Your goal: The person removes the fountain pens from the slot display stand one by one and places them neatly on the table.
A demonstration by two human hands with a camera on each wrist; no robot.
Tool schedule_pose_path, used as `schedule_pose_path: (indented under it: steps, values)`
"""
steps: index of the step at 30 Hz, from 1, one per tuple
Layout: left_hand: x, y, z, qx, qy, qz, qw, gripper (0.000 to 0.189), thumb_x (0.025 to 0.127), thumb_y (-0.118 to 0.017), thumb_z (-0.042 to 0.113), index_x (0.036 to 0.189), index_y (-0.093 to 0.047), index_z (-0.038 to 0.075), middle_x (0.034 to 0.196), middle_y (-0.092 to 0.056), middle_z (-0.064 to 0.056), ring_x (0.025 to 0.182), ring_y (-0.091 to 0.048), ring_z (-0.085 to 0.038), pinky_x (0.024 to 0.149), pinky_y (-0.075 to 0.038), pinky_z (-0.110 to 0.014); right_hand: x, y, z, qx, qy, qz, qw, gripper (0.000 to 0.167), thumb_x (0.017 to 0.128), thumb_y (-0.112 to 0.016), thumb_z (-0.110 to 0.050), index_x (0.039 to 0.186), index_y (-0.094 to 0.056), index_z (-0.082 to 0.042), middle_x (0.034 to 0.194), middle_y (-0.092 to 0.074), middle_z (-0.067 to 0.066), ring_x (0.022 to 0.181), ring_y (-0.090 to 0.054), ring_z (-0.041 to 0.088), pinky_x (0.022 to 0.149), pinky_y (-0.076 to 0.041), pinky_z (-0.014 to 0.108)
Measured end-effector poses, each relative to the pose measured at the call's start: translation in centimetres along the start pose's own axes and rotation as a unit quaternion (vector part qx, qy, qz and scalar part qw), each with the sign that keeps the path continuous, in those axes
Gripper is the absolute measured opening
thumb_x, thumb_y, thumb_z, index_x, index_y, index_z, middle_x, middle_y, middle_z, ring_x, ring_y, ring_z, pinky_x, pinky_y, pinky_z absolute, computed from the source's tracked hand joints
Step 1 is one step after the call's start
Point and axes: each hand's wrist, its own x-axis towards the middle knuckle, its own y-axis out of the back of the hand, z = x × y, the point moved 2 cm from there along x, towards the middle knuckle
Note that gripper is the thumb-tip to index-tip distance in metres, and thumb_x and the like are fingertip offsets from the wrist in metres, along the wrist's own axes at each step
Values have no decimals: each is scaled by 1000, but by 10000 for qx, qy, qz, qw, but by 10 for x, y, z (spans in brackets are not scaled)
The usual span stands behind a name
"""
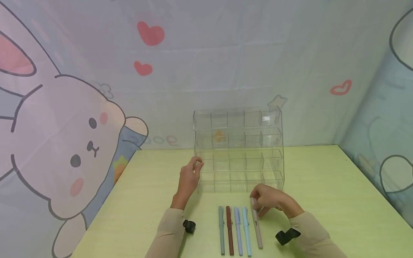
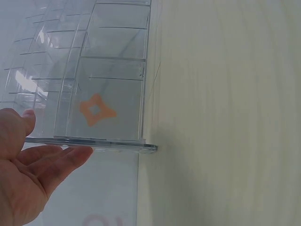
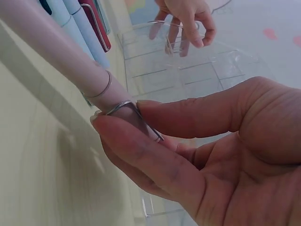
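Observation:
A clear plastic organizer (image 1: pixel 238 175) with stepped rows of small compartments stands upright on the table. My left hand (image 1: pixel 188 177) holds its left side panel, with the thumb on the inner side and the fingers (image 2: pixel 66 169) along the outer side in the left wrist view. In front of the organizer, my right hand (image 1: pixel 269 197) pinches a pale pink pen (image 1: pixel 258 233) at its capped end, thumb and fingertips around the metal clip (image 3: pixel 136 113). The pen's other end points toward me, close over the table.
Left of the pink pen lie a light blue pen (image 1: pixel 246 233), a lavender pen (image 1: pixel 238 231), a dark red pen (image 1: pixel 229 231) and a green pen (image 1: pixel 221 231), side by side. The pale yellow table (image 1: pixel 326 186) ends at a printed cloth backdrop (image 1: pixel 238 64).

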Motion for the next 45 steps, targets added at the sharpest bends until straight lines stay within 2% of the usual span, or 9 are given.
schedule_pose_path:
  steps: [2, 7, 9, 19, 27, 32, 39, 44, 45]
  values:
    - [0, 0, 0, 8, 11, -2, 10000, 12, 104, -58, 22, 114, -61, 16, 41, -35, 9, 92, -69, -46, 45, -36, -26, 1, -2, 1, -11, -71, 34, 10000, 36, 84, -64, 16, 118, -53, 22, 98, -58, 23, 74, -68, 30, 65, -59, 43]
    - [0, 0, 1, -42, 86, -45, 9999, 11, 104, -58, 21, 113, -61, 16, 41, -35, 9, 91, -69, -47, 39, -27, -24, 4, -6, 5, -88, -261, 153, 9995, 34, 85, -65, 16, 117, -53, 19, 101, -57, 24, 73, -68, 30, 65, -58, 41]
    - [1, -1, 1, -40, 96, -64, 9999, 11, 104, -58, 21, 113, -61, 15, 41, -36, 8, 100, -67, -48, 40, -29, -23, 5, -7, 6, -113, -318, 207, 9992, 34, 85, -66, 17, 116, -52, 18, 102, -55, 24, 72, -68, 30, 65, -58, 41]
    - [1, 0, 0, 53, 96, -89, 9999, 15, 105, -57, 24, 115, -61, 13, 41, -37, 8, 102, -66, -47, 47, -42, -31, 7, -12, 5, -309, -59, 21, 9995, 21, 85, -62, 18, 106, -61, 18, 87, -63, 19, 71, -69, 29, 65, -58, 42]
    - [0, 1, 2, 21, -7, -40, 10000, 17, 104, -57, 22, 115, -61, 10, 41, -36, 9, 100, -67, -47, 66, -55, -48, 6, -16, 2, -593, -162, 242, 9978, 20, 81, -60, 21, 100, -64, 15, 87, -62, 17, 70, -68, 27, 63, -58, 41]
    - [2, 1, 2, 21, -45, -5, 10000, 16, 104, -58, 21, 115, -61, 10, 41, -32, 10, 90, -69, -46, 60, -52, -44, 5, -18, -1, -949, -91, 219, 9952, 16, 79, -60, 20, 91, -67, 11, 80, -64, 14, 68, -68, 26, 61, -58, 40]
    - [1, 1, 2, 55, -77, 44, 9999, 10, 104, -58, 21, 112, -61, 15, 41, -32, 10, 97, -68, -46, 58, -51, -42, 3, -20, -3, -1554, -358, 437, 9862, 18, 80, -63, 17, 96, -66, 8, 86, -62, 14, 68, -63, 23, 57, -56, 38]
    - [1, 1, 1, 0, -16, -23, 10000, 14, 104, -57, 21, 114, -61, 12, 42, -30, 10, 60, -65, -36, 45, -37, -29, 3, -21, -3, -1598, -407, 406, 9855, 16, 83, -64, 15, 97, -66, 8, 82, -63, 15, 65, -65, 24, 58, -56, 38]
    - [1, 1, 2, -10, -20, -22, 10000, 14, 104, -57, 21, 114, -61, 12, 42, -31, 10, 59, -64, -35, 43, -33, -27, 3, -21, -3, -1594, -435, 409, 9854, 16, 83, -64, 15, 97, -66, 7, 81, -63, 14, 63, -65, 24, 58, -56, 38]
